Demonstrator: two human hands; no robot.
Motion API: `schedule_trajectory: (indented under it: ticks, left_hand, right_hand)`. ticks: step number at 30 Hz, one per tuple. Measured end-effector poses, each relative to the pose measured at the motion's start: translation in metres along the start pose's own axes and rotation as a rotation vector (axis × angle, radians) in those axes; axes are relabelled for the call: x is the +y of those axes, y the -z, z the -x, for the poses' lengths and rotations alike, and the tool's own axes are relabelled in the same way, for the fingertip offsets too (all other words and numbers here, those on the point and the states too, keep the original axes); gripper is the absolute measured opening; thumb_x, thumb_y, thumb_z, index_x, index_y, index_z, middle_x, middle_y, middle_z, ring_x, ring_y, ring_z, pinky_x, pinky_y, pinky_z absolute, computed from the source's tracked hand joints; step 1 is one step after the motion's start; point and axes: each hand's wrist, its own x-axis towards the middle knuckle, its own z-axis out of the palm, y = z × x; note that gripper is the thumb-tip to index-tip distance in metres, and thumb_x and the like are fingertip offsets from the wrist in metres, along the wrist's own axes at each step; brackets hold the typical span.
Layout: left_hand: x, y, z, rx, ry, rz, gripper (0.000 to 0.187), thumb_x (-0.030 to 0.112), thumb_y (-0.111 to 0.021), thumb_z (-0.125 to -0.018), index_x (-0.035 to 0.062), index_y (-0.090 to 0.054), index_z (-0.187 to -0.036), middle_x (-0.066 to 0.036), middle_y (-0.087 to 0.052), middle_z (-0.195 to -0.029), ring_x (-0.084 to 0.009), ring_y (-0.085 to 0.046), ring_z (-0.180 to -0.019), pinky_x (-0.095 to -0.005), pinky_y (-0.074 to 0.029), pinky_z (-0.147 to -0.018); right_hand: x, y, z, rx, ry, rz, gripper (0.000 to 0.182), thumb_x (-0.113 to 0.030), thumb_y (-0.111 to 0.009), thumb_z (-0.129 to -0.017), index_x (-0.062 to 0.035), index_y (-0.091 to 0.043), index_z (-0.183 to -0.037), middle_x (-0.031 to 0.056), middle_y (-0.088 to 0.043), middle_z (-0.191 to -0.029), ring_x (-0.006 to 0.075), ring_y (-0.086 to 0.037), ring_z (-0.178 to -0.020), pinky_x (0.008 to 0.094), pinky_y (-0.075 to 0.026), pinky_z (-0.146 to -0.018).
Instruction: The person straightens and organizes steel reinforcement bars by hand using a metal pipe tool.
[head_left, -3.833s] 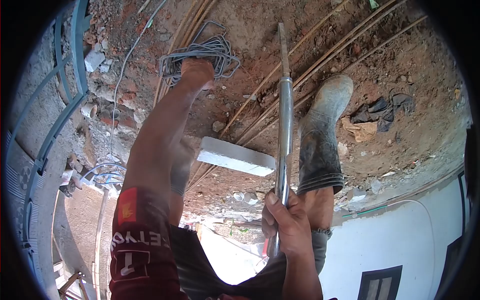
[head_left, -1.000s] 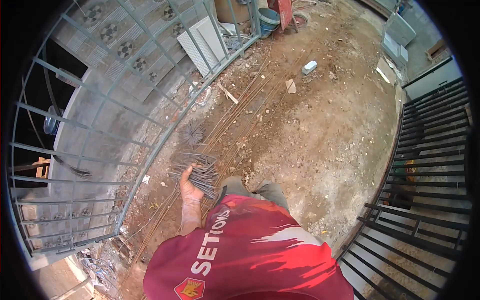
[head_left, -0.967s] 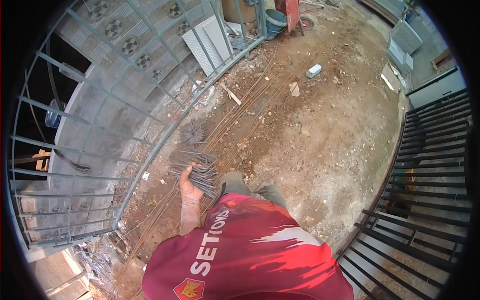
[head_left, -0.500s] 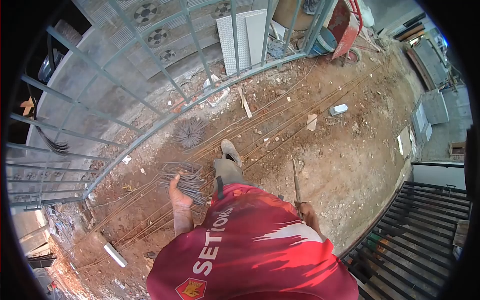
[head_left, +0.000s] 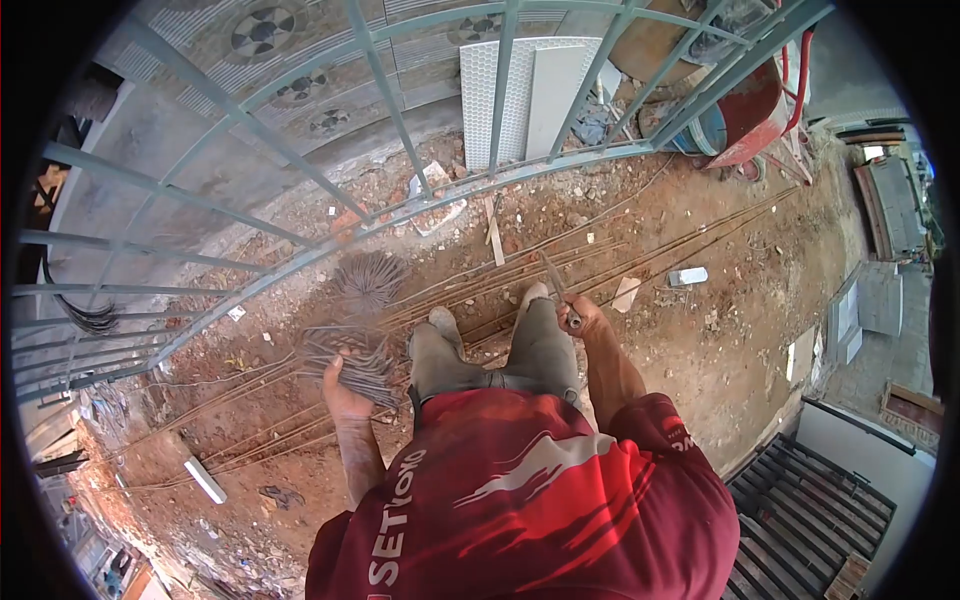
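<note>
I stand on bare earth in a red shirt and grey boots, seen from above. My left hand grips a bundle of bent steel wire stirrups held out to my left side. My right hand is raised in front of me and closed around a metal rod tool that points up and to the left. Several long rebar rods lie on the ground under my feet. A round dark coil of tie wire sits on the ground just beyond the stirrups.
A curved green metal fence runs close in front and to the left. Behind it lean white panels. A red wheelbarrow stands at the upper right. A white block lies on the dirt. A dark barred gate lies at the lower right.
I rose from bending over to standing, and the view turned. My right hand with the rod tool came up in front of me. My left hand kept its hold on the stirrup bundle.
</note>
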Motion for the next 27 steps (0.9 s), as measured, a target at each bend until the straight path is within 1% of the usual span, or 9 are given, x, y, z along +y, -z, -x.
schedule_trajectory:
  ticks: [6, 8, 12, 15, 18, 21, 24, 26, 27]
  left_hand:
    - [-0.032, -0.018, 0.048, 0.204, -0.237, -0.103, 0.026, 0.025, -0.066, -0.077, 0.0077, -0.061, -0.096, -0.009, -0.062, -0.095, -0.0293, -0.059, -0.094, -0.0525, -0.048, -0.087]
    - [-0.053, -0.034, 0.069, 0.299, -0.256, -0.088, 0.028, 0.028, -0.066, -0.077, 0.0091, -0.061, -0.097, -0.011, -0.063, -0.100, -0.0334, -0.059, -0.097, -0.0549, -0.048, -0.085]
    - [-0.097, -0.059, 0.105, 0.452, -0.304, -0.144, 0.028, 0.034, -0.066, -0.078, 0.0136, -0.063, -0.097, -0.016, -0.063, -0.108, -0.0398, -0.059, -0.100, -0.0584, -0.048, -0.084]
    - [-0.128, -0.089, 0.118, 0.545, -0.275, -0.203, 0.028, 0.035, -0.066, -0.078, 0.0149, -0.063, -0.097, -0.019, -0.062, -0.110, -0.0404, -0.059, -0.102, -0.0598, -0.047, -0.085]
    - [-0.158, -0.130, 0.114, 0.620, -0.315, -0.217, 0.030, 0.034, -0.065, -0.078, 0.0115, -0.063, -0.098, -0.017, -0.063, -0.108, -0.0390, -0.059, -0.103, -0.0586, -0.045, -0.088]
    - [-0.168, -0.127, 0.110, 0.590, -0.302, -0.204, 0.031, 0.033, -0.066, -0.078, 0.0098, -0.063, -0.099, -0.014, -0.065, -0.103, -0.0379, -0.059, -0.099, -0.0569, -0.045, -0.089]
    - [-0.178, -0.150, 0.085, 0.590, -0.275, -0.158, 0.028, 0.031, -0.066, -0.077, 0.0110, -0.064, -0.097, -0.011, -0.066, -0.097, -0.0353, -0.059, -0.096, -0.0549, -0.045, -0.088]
    - [-0.187, -0.160, 0.068, 0.497, -0.261, -0.181, 0.031, 0.036, -0.065, -0.078, 0.0144, -0.063, -0.100, -0.014, -0.065, -0.102, -0.0434, -0.055, -0.104, -0.0668, -0.039, -0.088]
    - [-0.191, -0.165, 0.061, 0.453, -0.275, -0.128, 0.026, 0.032, -0.066, -0.079, 0.0148, -0.062, -0.097, -0.011, -0.065, -0.100, -0.0381, -0.058, -0.100, -0.0625, -0.044, -0.085]
  right_hand:
    - [-0.086, -0.066, -0.075, 0.065, 0.041, -0.262, 0.024, -0.023, -0.047, -0.092, -0.0061, -0.046, -0.074, 0.0017, -0.048, -0.057, 0.0144, -0.049, -0.046, 0.0228, -0.045, -0.040]
    - [-0.118, -0.077, -0.108, -0.014, -0.075, -0.382, 0.023, -0.019, -0.046, -0.092, -0.0047, -0.048, -0.075, 0.0036, -0.049, -0.058, 0.0151, -0.050, -0.047, 0.0238, -0.047, -0.040]
    - [-0.156, -0.068, -0.220, -0.066, 0.007, -0.515, 0.023, -0.018, -0.042, -0.094, -0.0029, -0.051, -0.079, 0.0054, -0.052, -0.063, 0.0147, -0.053, -0.052, 0.0246, -0.048, -0.042]
    - [-0.182, -0.076, -0.275, 0.056, -0.010, -0.573, 0.024, -0.019, -0.039, -0.095, -0.0026, -0.051, -0.082, 0.0052, -0.052, -0.066, 0.0152, -0.053, -0.055, 0.0256, -0.047, -0.043]
    - [-0.205, -0.111, -0.280, 0.231, 0.023, -0.648, 0.018, -0.016, -0.045, -0.093, -0.0029, -0.052, -0.083, 0.0039, -0.051, -0.076, 0.0163, -0.048, -0.069, 0.0312, -0.046, -0.056]
    - [-0.243, -0.161, -0.180, 0.294, 0.077, -0.568, 0.018, -0.016, -0.038, -0.095, -0.0040, -0.051, -0.090, 0.0047, -0.053, -0.077, 0.0163, -0.054, -0.067, 0.0260, -0.047, -0.047]
    - [-0.261, -0.158, -0.226, 0.045, 0.111, -0.564, 0.018, -0.017, -0.042, -0.095, -0.0024, -0.052, -0.091, 0.0079, -0.053, -0.082, 0.0181, -0.051, -0.071, 0.0335, -0.047, -0.057]
    - [-0.276, -0.175, -0.228, 0.050, 0.097, -0.530, 0.018, -0.017, -0.041, -0.095, -0.0027, -0.052, -0.092, 0.0085, -0.053, -0.082, 0.0188, -0.051, -0.069, 0.0332, -0.048, -0.056]
    - [-0.281, -0.185, -0.229, 0.066, 0.080, -0.497, 0.018, -0.017, -0.041, -0.095, -0.0031, -0.052, -0.093, 0.0092, -0.054, -0.083, 0.0195, -0.052, -0.068, 0.0329, -0.048, -0.054]
